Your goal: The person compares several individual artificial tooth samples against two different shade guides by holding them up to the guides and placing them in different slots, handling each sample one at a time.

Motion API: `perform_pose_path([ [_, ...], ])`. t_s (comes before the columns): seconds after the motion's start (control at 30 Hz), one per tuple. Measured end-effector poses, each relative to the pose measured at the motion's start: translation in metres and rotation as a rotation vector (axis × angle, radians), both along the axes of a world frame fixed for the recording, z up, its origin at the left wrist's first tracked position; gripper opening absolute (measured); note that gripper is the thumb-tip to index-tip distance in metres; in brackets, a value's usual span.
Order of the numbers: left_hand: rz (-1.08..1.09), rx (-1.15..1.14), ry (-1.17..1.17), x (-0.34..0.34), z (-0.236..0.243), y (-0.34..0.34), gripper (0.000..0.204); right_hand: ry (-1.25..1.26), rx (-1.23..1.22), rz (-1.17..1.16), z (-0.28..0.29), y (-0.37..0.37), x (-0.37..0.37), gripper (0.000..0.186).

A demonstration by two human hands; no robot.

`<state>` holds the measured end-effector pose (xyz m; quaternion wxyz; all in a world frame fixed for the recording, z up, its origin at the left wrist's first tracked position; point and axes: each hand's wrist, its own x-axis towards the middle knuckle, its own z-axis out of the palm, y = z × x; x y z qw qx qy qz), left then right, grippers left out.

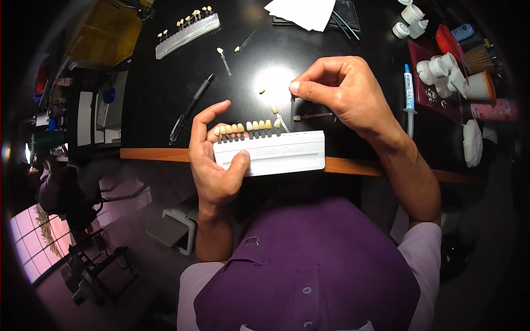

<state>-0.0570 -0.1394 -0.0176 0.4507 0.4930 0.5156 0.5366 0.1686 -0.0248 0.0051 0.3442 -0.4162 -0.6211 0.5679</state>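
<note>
Down at the near edge of the black counter (165, 94), the left hand (215, 160) grips a white shade guide (270, 153): its thumb presses the front face of the holder, and its fingers (212, 113) curl around the left end. A row of tooth tabs (243, 128) stands up out of the holder's top edge, darker tan at the left and paler toward the right. The guide sits just over the wooden lip (149, 155) of the counter, in front of the person's purple shirt (309, 265).

The right hand (348, 94) hovers above and to the right of the guide, its thumb and forefinger pinched together on the top of a thin tab stick (292, 105) that hangs down toward the holder's right end. The other fingers are folded into the palm. Under this hand another loose tab (312, 116) lies flat on the counter, and two small tooth pieces (261, 91) lie apart nearby, to the left of the pinched stick.

Farther back, a second guide (187, 34) lies slantwise with a few tabs in it, and two single tabs (223, 59) rest beside it. A black pen (190, 109) lies diagonally to the left of the left hand. White paper (303, 12) sits at the far edge. To the right, a syringe (408, 96) lies just beside the right wrist, next to a dark red tray (425, 99) with small white jars (439, 69).
</note>
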Motion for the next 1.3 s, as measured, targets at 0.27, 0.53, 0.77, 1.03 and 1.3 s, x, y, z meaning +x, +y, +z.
perform_pose_path([
  [0.27,0.006,0.014,0.014,-0.001,-0.003,0.000,0.071,-0.014,-0.039,0.045,0.001,-0.006,-0.006,0.015],
  [0.53,-0.012,0.000,0.011,-0.001,-0.002,-0.001,0.072,-0.035,-0.034,0.032,0.001,-0.009,-0.008,0.015],
  [0.77,0.010,0.024,0.020,0.000,-0.002,0.000,0.073,-0.008,-0.011,0.058,-0.001,-0.011,-0.009,0.013],
  [1.03,0.020,0.057,0.009,0.000,-0.006,-0.002,0.074,-0.052,-0.072,0.183,-0.001,-0.013,-0.007,0.014],
  [1.3,0.020,0.087,0.021,-0.002,-0.008,-0.004,0.074,-0.079,-0.060,0.268,0.001,-0.013,-0.005,0.014],
])
